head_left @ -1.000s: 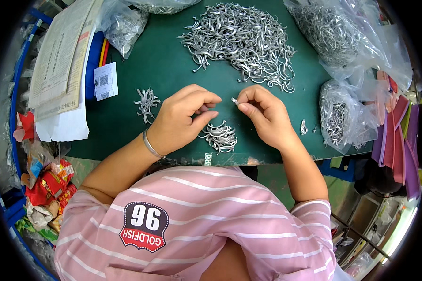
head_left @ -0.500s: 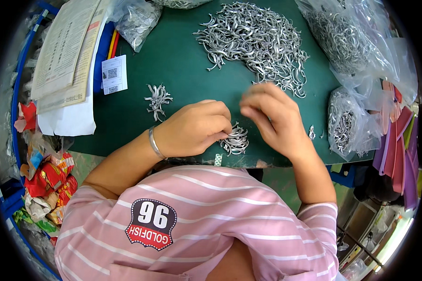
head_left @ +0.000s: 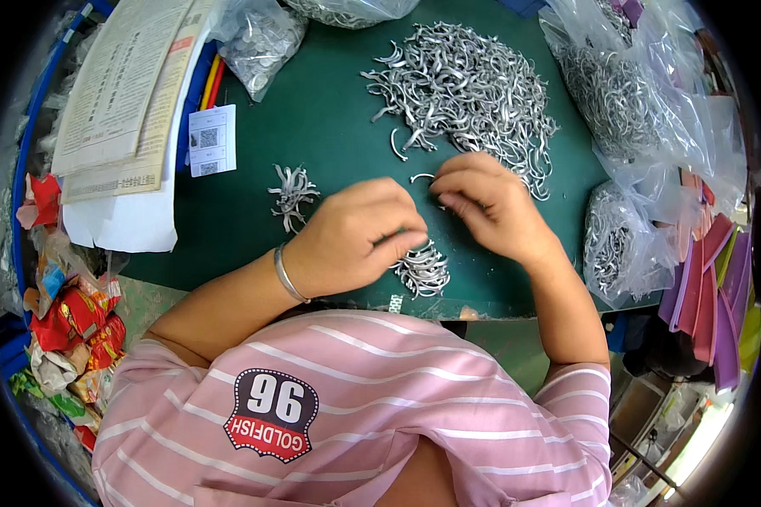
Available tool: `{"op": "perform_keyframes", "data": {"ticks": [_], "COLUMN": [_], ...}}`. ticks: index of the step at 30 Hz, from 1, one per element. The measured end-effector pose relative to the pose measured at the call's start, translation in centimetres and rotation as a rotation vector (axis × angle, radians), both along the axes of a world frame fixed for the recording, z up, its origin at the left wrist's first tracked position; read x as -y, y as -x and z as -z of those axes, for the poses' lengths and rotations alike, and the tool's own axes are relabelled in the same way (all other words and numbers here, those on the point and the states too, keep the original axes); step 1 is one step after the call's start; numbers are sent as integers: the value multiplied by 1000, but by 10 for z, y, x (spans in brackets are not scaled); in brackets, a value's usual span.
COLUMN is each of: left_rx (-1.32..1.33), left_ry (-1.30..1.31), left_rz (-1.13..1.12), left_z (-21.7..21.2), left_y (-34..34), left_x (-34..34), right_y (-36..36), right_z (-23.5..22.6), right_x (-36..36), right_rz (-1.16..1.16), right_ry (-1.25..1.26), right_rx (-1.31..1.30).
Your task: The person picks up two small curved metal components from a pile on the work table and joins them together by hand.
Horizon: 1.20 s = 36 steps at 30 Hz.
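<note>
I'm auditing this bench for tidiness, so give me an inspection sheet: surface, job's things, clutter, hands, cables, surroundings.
Surface: green mat, bare in the middle, covered along the edges.
Job's things: big loose heap of curved metal clips; small clip bundle by the front edge; another small bundle further left.
Clutter: clear bags of metal parts at right, printed paper sheets and a small white label card at left.
Hands: left hand curled beside the near bundle; right hand at the heap's edge, fingers pinched; what they grip is hidden.
Cables: nothing seen.
Surroundings: colourful snack wrappers off the left edge; purple and pink sheets at right.
</note>
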State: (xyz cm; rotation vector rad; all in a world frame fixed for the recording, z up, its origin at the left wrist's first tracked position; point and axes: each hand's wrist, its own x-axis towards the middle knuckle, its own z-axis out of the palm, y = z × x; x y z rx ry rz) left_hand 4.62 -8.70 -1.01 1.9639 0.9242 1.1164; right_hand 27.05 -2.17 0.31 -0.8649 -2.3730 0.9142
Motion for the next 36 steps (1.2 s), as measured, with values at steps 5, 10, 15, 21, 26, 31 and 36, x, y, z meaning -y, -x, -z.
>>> {"op": "perform_keyframes", "data": {"ticks": [5, 10, 15, 21, 26, 31, 36], "left_rx": [88, 168, 202, 281, 76, 75, 119], "left_ry": [133, 175, 83, 266, 147, 68, 59], "left_rz": [-223, -330, -341, -218, -114, -43, 11], "left_z": [-6, 1, 6, 0, -3, -4, -5], "left_y": [1, 3, 2, -6, -2, -2, -5], "left_x": [-1, -6, -8, 2, 2, 1, 3], "right_y": [-9, 10, 26, 23, 19, 13, 11], "right_z": [0, 0, 8, 0, -3, -9, 0], "right_x": [4, 7, 11, 32, 47, 58, 63], "right_rz": [44, 201, 172, 159, 147, 248, 158], "right_ry": [-209, -210, -349, -251, -239, -144, -156], "right_rx": [89, 40, 102, -157, -310, -363, -288]}}
